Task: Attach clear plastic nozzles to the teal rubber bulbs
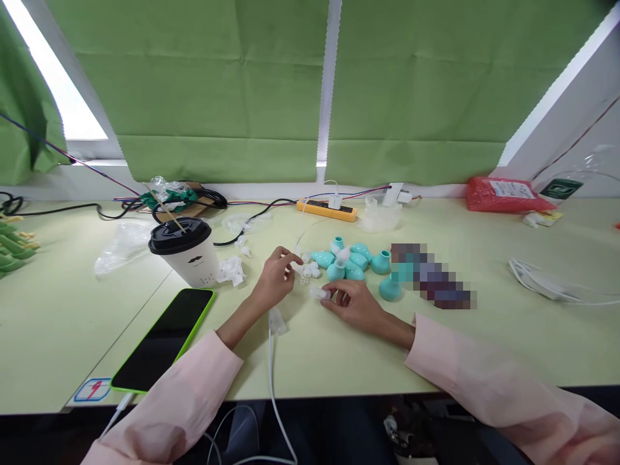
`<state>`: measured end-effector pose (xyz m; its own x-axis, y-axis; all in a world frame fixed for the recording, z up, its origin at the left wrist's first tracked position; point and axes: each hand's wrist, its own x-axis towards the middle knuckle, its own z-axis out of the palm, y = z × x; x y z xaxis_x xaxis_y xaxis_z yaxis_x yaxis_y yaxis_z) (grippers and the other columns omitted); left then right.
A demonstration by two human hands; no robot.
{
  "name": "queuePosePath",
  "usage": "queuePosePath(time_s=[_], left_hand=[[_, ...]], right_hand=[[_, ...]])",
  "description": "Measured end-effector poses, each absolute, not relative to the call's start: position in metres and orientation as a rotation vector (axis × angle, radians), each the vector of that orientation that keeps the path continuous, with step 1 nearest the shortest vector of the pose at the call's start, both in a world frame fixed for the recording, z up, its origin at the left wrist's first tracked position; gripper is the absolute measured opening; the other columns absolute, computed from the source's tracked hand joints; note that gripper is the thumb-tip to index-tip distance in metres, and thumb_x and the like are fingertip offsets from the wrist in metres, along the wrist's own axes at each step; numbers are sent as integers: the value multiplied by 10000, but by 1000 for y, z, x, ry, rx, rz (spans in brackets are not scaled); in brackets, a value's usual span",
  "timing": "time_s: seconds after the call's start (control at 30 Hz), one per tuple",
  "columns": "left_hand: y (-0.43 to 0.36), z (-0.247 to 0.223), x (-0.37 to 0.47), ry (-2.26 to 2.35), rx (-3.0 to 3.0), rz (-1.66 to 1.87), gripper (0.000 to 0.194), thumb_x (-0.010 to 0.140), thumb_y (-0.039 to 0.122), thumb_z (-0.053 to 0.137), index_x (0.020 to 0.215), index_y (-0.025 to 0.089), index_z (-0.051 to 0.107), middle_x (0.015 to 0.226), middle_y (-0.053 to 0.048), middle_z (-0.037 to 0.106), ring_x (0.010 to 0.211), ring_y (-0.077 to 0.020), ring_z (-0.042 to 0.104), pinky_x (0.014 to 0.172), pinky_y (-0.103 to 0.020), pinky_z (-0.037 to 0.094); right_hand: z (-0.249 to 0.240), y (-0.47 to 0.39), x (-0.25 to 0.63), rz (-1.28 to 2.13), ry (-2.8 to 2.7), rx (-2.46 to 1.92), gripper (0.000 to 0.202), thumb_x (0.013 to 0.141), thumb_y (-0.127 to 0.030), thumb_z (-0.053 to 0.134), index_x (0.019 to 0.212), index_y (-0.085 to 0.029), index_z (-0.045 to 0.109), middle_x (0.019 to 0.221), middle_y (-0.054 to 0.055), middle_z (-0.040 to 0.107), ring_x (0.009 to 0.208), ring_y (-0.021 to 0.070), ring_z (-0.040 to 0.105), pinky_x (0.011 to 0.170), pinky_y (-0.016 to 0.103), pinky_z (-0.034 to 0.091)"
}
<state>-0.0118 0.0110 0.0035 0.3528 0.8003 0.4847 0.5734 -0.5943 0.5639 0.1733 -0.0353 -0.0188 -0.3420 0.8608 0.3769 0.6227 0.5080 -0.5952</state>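
Between thumb and fingers, my right hand (356,305) pinches a small translucent white plastic cap-like piece (318,294) just above the table. My left hand (276,276) has bent fingers, their tips at a little pile of small white plastic parts (310,270); whatever those fingertips hold is too small to tell. Tiny clear rings (306,280) lie beside the pile. Behind and right of it are several glossy turquoise bulb-shaped pieces with short necks (336,271). One turquoise bulb (390,289) sits apart, near my right wrist.
A lidded paper cup (191,258) with a stick stands left, behind a green-cased phone (165,339). A white cable (272,374) crosses the front edge. At the back are a yellow power strip (327,210) and red package (504,195). A blurred patch (436,278) hides something right.
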Motion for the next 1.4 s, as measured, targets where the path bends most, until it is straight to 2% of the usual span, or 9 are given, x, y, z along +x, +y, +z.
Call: queuePosePath(time_s=[0.07,0.2,0.37,0.5,0.7,0.87,1.07,1.3,1.4], left_hand=[[6,5,-8,1140,2283,1075,254,680,86,407,850,156,582,897,-52,489,698,-92,511,591,-195,470],[-4,11,-3,967,2212,853,253,701,137,428,903,163,579,802,-30,587,702,-102,538,612,-202,464],[-9,12,-1,861,2094,675,238,667,267,533,851,134,604,773,-44,606,681,-116,539,571,-200,457],[-6,11,-1,926,2072,782,202,648,227,540,818,135,600,756,-33,585,646,-99,509,554,-192,448],[-3,12,-1,965,2067,860,224,605,150,541,823,140,592,826,-36,563,680,-101,506,594,-204,467],[-5,11,1,941,2025,864,235,630,184,535,851,138,601,847,-46,564,734,-117,521,641,-222,489],[-5,11,1,971,1928,911,272,652,249,542,897,147,598,924,-56,587,810,-143,539,667,-241,504],[-2,10,0,1010,1909,915,288,663,258,545,923,139,584,882,-63,628,777,-159,590,701,-276,498],[-2,10,0,1009,1869,902,291,648,241,562,917,132,576,843,-67,625,756,-168,594,654,-283,512]], right_hand=[[-18,-36,174,466,-2091,-1215,192,718,-293,518,820,-147,590,647,19,595,482,89,488,464,223,407],[-17,-38,175,448,-2112,-1183,193,730,-305,500,774,-143,596,571,11,570,488,95,488,460,217,391],[-14,-42,177,303,-2140,-1127,195,704,-292,502,795,-145,591,577,2,575,447,79,469,448,207,365],[-4,-44,188,-147,-2129,-1172,265,633,-327,512,789,-131,598,561,9,574,508,116,502,498,238,343],[14,-34,197,-765,-2114,-1667,317,724,-365,399,655,-115,583,595,75,573,605,185,486,652,375,250],[12,-30,192,-757,-2195,-1893,342,716,-423,413,693,-122,574,688,101,584,718,241,477,666,404,214],[12,-25,194,-674,-2253,-1914,344,731,-413,409,707,-112,574,662,110,596,680,232,509,666,413,230],[45,-31,229,-589,-2261,-1989,397,670,-530,446,746,-162,575,668,79,583,672,236,522,611,355,264],[50,-34,240,-447,-2377,-2089,310,618,-472,538,684,-171,570,611,58,557,612,213,518,555,308,271]])
